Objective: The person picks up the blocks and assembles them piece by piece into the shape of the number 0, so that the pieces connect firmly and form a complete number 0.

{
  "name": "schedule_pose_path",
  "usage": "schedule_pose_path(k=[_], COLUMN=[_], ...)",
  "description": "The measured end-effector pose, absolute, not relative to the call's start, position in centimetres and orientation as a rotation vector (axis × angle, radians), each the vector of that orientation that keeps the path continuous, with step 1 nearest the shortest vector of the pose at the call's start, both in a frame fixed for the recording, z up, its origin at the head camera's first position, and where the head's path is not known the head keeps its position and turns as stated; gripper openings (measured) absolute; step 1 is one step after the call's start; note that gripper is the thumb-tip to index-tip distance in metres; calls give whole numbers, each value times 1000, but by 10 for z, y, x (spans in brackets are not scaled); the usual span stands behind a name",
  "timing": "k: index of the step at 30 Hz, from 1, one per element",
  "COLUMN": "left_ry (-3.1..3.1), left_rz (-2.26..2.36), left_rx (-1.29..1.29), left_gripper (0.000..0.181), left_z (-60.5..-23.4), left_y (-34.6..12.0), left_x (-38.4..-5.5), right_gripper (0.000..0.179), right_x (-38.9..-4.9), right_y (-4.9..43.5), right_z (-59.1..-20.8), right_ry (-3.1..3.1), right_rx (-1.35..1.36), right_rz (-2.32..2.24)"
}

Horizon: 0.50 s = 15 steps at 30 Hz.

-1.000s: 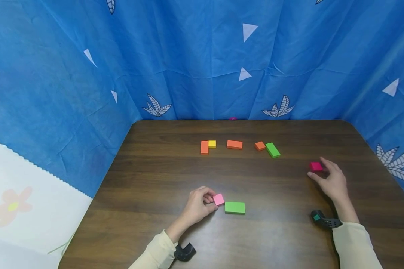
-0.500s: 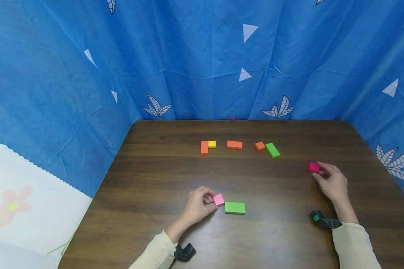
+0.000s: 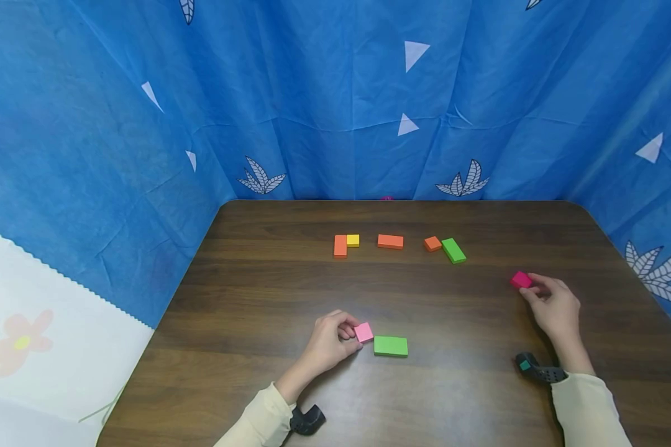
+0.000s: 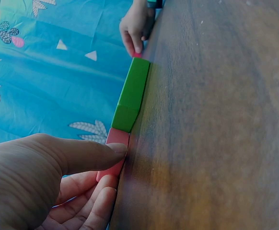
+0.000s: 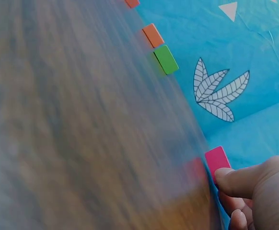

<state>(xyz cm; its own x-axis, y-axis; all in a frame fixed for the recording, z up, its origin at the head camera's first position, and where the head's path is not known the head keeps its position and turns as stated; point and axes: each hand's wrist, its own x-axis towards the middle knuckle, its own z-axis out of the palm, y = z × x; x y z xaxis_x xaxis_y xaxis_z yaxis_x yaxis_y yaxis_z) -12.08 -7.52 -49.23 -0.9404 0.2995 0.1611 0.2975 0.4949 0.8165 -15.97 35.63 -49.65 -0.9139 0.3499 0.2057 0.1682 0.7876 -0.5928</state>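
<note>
Thumb and fingers of my left hand (image 3: 328, 340) pinch a light pink block (image 3: 363, 332) on the table. Its right side is right at the left end of a long green block (image 3: 391, 346); in the left wrist view the pink block (image 4: 114, 138) and the green block (image 4: 129, 96) lie end to end. Farther right, my right hand (image 3: 555, 307) pinches a dark pink block (image 3: 521, 280) between thumb and fingers. In the right wrist view the thumb covers the lower part of this dark pink block (image 5: 217, 160).
Toward the back of the wooden table (image 3: 268, 279) lie an upright-lying orange block (image 3: 340, 246) beside a yellow block (image 3: 353, 240), another orange block (image 3: 390, 241), and a small orange block (image 3: 432, 243) against a green block (image 3: 454, 251). A blue curtain (image 3: 324, 93) hangs behind.
My right hand has closed its thumb and fingers on the dark pink block and brought it slightly left and nearer, turning it a little. The left hand holds still.
</note>
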Motion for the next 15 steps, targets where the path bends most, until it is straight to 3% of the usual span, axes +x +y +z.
schedule_pose_path(k=[15], left_ry=[2710], left_rz=[1480], left_rx=[542], left_gripper=[25], left_z=[-491], left_y=[-75], left_x=[-120], right_gripper=[35], right_x=[-142], right_y=[312], right_z=[-490], right_ry=[-2582], right_rx=[-209], right_rz=[882])
